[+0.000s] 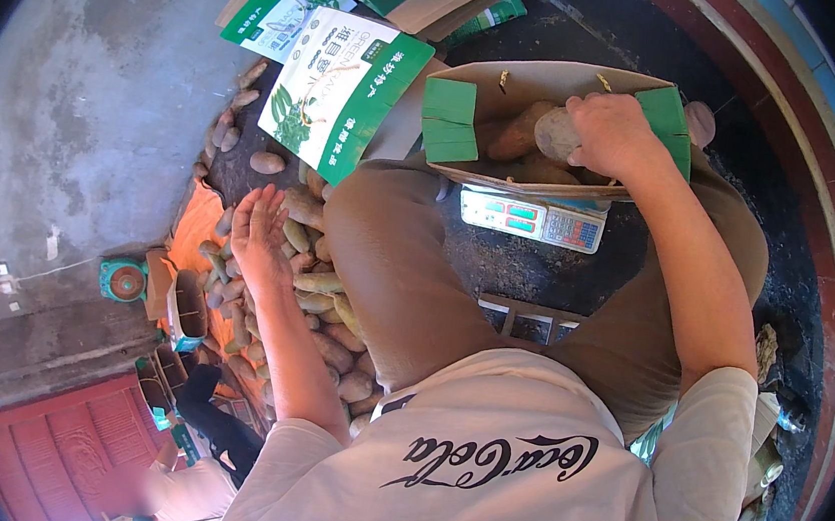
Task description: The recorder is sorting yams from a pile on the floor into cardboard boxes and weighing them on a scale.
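My right hand (pixel 611 133) grips the end of a pale, soil-dusted radish (pixel 556 135) inside an open cardboard box (pixel 556 73) with green end flaps. Other brownish radishes (pixel 518 135) lie in that box, partly hidden by its walls and my hand. Beneath the box is a white electronic scale (pixel 527 218) with lit green displays and a keypad. On the left, my left hand (pixel 261 235) is raised with its fingers extended, holding nothing. It hovers over a heap of muddy, greenish-brown radishes (pixel 334 348) beside my left leg.
White-and-green folded cartons (pixel 348 93) stand at the far left of the box. An orange sheet (pixel 202 220) lies by the heap. Another person (pixel 200 486) is at the lower left near small open boxes (pixel 187 309). A low stool-like frame (pixel 528 316) stands between my legs.
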Demonstrator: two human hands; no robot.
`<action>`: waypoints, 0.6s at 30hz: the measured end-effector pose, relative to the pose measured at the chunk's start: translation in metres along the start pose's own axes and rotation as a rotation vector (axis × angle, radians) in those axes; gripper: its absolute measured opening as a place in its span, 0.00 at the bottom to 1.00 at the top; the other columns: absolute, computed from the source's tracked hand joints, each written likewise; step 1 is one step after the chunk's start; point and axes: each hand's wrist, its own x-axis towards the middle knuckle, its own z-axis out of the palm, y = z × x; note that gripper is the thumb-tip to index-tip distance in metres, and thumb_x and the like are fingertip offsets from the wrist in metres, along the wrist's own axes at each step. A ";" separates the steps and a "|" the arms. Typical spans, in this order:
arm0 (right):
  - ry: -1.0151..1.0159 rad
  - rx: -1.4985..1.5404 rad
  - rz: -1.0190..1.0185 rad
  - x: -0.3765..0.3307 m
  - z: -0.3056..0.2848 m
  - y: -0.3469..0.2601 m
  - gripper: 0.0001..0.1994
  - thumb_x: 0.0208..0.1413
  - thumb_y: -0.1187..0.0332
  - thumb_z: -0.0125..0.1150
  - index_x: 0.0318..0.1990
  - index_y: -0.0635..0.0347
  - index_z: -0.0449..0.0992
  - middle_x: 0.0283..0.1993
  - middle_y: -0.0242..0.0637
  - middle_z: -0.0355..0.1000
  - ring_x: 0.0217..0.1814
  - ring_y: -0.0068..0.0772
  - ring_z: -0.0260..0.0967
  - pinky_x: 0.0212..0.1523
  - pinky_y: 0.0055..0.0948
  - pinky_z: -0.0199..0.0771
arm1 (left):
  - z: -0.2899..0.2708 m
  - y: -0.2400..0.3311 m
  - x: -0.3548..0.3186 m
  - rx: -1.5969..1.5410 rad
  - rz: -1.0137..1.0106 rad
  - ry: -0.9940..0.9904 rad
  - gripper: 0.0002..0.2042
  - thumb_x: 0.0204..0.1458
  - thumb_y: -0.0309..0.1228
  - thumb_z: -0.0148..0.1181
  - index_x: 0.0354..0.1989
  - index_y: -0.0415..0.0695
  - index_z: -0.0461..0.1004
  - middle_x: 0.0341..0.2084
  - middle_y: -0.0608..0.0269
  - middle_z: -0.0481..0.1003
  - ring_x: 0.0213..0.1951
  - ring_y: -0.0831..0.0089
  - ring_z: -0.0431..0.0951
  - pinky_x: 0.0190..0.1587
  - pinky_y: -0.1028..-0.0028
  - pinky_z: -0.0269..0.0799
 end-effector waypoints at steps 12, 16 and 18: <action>-0.104 -0.020 0.024 0.000 0.001 -0.001 0.23 0.34 0.61 0.68 0.40 0.62 0.71 0.38 0.41 0.73 0.44 0.38 0.70 0.43 0.35 0.69 | -0.002 -0.018 -0.008 0.014 -0.059 -0.024 0.08 0.55 0.28 0.51 0.41 0.38 0.69 0.40 0.56 0.73 0.43 0.70 0.73 0.44 0.74 0.68; -0.094 -0.022 0.009 0.000 0.003 -0.002 0.22 0.33 0.62 0.67 0.38 0.62 0.72 0.37 0.42 0.74 0.43 0.39 0.71 0.43 0.34 0.70 | 0.000 -0.020 -0.010 0.031 -0.082 -0.035 0.08 0.54 0.28 0.52 0.41 0.38 0.70 0.40 0.56 0.73 0.43 0.70 0.73 0.44 0.74 0.68; -0.096 -0.020 -0.002 0.001 0.005 -0.002 0.22 0.33 0.62 0.67 0.38 0.62 0.73 0.36 0.42 0.74 0.43 0.39 0.71 0.43 0.34 0.70 | -0.002 -0.023 -0.010 0.038 -0.087 -0.038 0.08 0.54 0.28 0.52 0.40 0.38 0.70 0.40 0.56 0.73 0.43 0.70 0.73 0.44 0.74 0.68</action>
